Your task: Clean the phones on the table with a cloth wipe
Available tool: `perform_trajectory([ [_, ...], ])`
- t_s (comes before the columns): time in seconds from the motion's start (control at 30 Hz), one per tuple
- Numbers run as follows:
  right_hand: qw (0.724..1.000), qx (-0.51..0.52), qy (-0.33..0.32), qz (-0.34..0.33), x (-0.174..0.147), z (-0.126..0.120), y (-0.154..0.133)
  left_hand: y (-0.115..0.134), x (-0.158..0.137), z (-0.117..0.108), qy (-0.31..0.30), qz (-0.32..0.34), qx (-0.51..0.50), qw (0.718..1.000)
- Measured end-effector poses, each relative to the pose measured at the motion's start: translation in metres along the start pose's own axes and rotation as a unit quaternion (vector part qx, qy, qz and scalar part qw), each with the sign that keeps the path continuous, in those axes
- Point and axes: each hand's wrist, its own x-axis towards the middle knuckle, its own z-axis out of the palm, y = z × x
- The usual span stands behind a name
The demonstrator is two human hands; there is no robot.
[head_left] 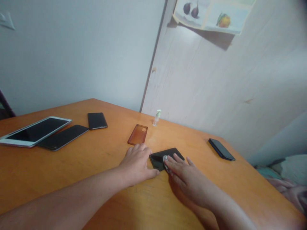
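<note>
A black smartphone lies flat on the wooden table in front of me, its screen dark and glossy. My left hand braces the phone's left end, thumb at the near corner and fingers at the far one. Under the fingers of my right hand a small white wipe is pressed against the screen; most of it is hidden. Just beyond my left hand lies an orange-brown phone case with a camera cutout. A small clear spray bottle stands upright behind it.
On the left of the table lie a white tablet, a black phone or tablet and a smaller black phone. Another dark phone is near the right edge. A wall rises behind; fabric is heaped beyond the right edge.
</note>
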Motion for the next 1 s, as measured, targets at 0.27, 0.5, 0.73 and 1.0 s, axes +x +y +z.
perform_trajectory([
  [0.27, 0.998, -0.045, 0.023, 0.04, 0.0, 0.0, 0.01, 0.0, 0.0, -0.001, -0.005, -0.005, -0.009, 1.0],
  [0.5, 0.99, -0.054, 0.04, 0.124, 0.008, 0.0, 0.027, 0.002, 0.0, -0.005, -0.012, 0.0, -0.013, 1.0],
  [0.73, 0.993, -0.043, 0.038, 0.103, 0.003, -0.004, 0.032, 0.0, -0.001, -0.003, -0.008, 0.0, -0.021, 1.0],
  [1.0, 0.987, 0.02, 0.088, 0.133, 0.036, 0.019, 0.047, -0.002, 0.001, 0.001, 0.001, 0.006, -0.013, 1.0],
])
